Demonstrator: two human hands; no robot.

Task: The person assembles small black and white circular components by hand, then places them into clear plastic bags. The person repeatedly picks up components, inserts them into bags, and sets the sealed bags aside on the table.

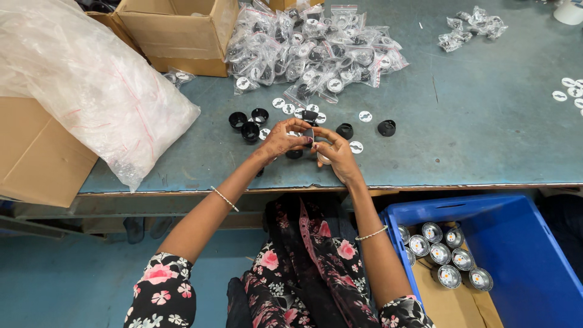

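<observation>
My left hand (283, 138) and my right hand (336, 155) meet over the near part of the grey-green workbench (473, 140). Together they pinch a small black cap-shaped part (310, 116) held up between the fingertips. A white round piece shows under my right palm. Loose black cups (249, 124) lie just left of my hands, and two others (386, 127) lie to the right. White round discs (365, 116) are scattered around them.
A heap of small clear bags with parts (316, 48) lies behind the hands. An open cardboard box (182, 33) and a big plastic sack (85, 85) stand at left. A blue crate (522, 255) with several round finished pieces sits low at right.
</observation>
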